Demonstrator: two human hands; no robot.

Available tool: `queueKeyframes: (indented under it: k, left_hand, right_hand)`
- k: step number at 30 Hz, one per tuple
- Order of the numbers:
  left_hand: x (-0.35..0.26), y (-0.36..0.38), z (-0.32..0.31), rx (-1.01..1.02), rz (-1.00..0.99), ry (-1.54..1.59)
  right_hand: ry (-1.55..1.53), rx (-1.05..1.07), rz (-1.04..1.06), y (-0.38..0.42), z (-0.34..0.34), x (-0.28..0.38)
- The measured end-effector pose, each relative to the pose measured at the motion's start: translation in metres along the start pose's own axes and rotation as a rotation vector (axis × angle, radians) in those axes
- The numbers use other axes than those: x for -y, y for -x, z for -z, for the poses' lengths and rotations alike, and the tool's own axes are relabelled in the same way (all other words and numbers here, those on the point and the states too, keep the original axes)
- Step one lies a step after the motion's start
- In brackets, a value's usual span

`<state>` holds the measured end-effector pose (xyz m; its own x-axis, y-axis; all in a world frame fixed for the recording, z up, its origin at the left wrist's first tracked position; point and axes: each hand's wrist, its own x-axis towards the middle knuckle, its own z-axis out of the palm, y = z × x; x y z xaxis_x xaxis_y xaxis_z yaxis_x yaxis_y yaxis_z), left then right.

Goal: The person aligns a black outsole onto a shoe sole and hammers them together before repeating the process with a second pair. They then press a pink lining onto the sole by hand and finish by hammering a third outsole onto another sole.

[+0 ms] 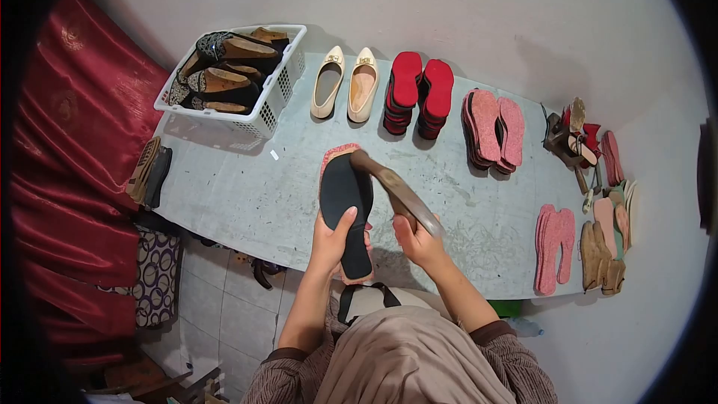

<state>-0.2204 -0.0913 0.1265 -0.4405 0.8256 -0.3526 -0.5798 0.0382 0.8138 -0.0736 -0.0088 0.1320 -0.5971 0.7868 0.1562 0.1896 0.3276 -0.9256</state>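
My left hand point(333, 243) grips a shoe insole point(345, 191) near its heel half, thumb flat on the black face and fingers around the far edge. Pink speckled material shows along the insole's rim at the toe and heel. In my right hand point(420, 243) is a brown, hammer-like tool point(400, 193), slightly blurred, with a greyish end by my fingers. Its rounded far end lies over the toe edge of the insole; whether it touches cannot be made out. Both are held above the near side of the grey table point(247, 187).
Along the back stand a white basket point(280, 97) of shoes, cream flats point(363, 86), red insole stacks point(406, 78) and pink insole stacks point(486, 127). More pink insoles point(553, 247), brown pieces point(596, 254) and assorted tools point(572, 142) lie at the right. A red curtain point(90, 142) hangs left.
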Motion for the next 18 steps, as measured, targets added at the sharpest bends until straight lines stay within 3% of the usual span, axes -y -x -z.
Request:
queueKeyframes:
  k: [5,9,12,15,16,18]
  left_hand:
    - [0.003,-0.008,0.0,0.002,-0.08,-0.095]
    - [0.003,-0.006,-0.005,0.033,-0.083,-0.106]
    - [-0.001,-0.008,-0.008,0.019,-0.154,-0.117]
    - [-0.002,-0.005,-0.006,0.005,-0.186,-0.108]
    - [-0.004,-0.006,-0.005,0.025,-0.116,-0.076]
    - [-0.006,-0.006,-0.004,0.047,-0.053,-0.048]
  right_hand:
    - [-0.072,-0.111,0.16,0.001,-0.004,-0.001]
    - [-0.09,0.059,0.047,-0.001,0.005,0.027]
    - [-0.026,-0.004,0.2,0.0,0.002,0.031]
    - [-0.159,0.026,0.12,0.002,-0.001,0.037]
    - [-0.115,0.062,-0.003,-0.001,0.002,0.038]
    - [-0.089,0.027,0.018,-0.001,0.002,0.034]
